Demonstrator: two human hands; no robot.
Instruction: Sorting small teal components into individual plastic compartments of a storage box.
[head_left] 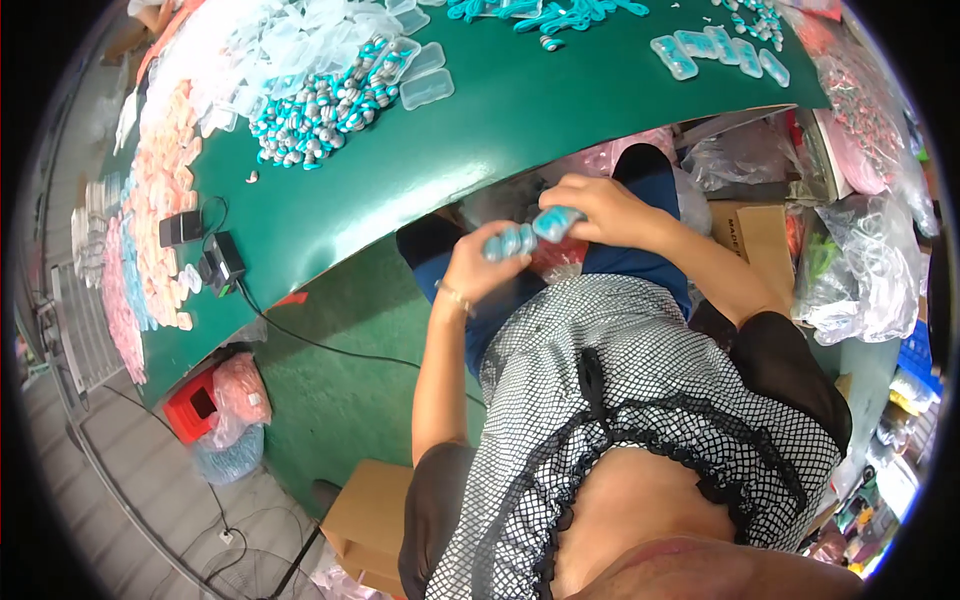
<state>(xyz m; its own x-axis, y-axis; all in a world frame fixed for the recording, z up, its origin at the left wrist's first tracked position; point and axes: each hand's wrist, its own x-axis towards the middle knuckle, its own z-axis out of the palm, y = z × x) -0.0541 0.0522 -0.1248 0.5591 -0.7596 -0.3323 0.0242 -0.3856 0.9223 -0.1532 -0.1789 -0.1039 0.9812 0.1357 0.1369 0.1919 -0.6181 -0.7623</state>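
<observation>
Over my lap, just off the table's near edge, both hands are closed on small clear plastic cases with teal contents. Several cases [509,243] stand side by side in the fingers of my left hand [475,268]. Between the thumb and fingers of my right hand [610,210] is one more case [557,223], tilted and close to those in the left. Motion blurs the cases a little, and their contents cannot be made out exactly. Similar filled cases [722,48] lie in a row at the table's far right.
The green table [420,170] carries a heap of empty clear cases [330,45], teal-and-grey rounded pieces [325,105], teal cords [560,12], peach pieces [165,180] and black adapters [222,262]. A cable hangs off its edge. Cardboard boxes [370,515] and plastic bags [865,265] stand around me.
</observation>
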